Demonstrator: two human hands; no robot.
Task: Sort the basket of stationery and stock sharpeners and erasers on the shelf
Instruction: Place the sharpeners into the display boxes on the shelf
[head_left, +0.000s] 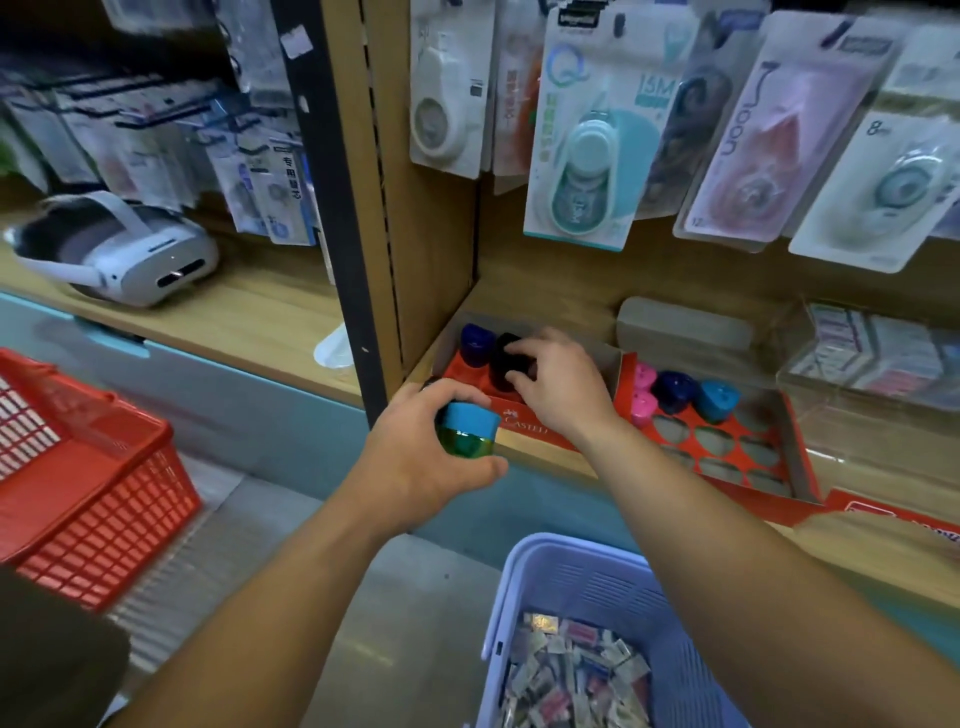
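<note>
1. The left hand (415, 457), in the middle of the frame, grips a blue-and-green sharpener (467, 431). The thumb curls under it and the fingers wrap over the top. It is held just in front of the shelf edge (545, 458).
2. The right hand (563, 382), just right of centre, reaches into a red display box (535, 423) on the shelf. Its curled fingertips pinch a black sharpener (503, 364) that stands in the box.
3. A dark blue sharpener (477, 343) stands upright just behind and left of the black one, in the same box.
4. A second red tray (795, 452) lies right of the box, touching it. Two pink sharpeners (644, 392), a navy sharpener (674, 392) and a light blue sharpener (719, 400) sit along its back row. Rows of cut-out holes lie in front of them.
5. At the bottom of the frame, below the right forearm, is a lavender basket (587, 582). It holds a heap of small wrapped pieces (576, 675), possibly erasers, but they are too blurred to tell.
6. A red basket (104, 493) sits at the left edge.
7. A white headset (130, 254) rests on the neighbouring shelf at upper left.
8. Correction tape packs (582, 156) hang across the upper right.
</note>
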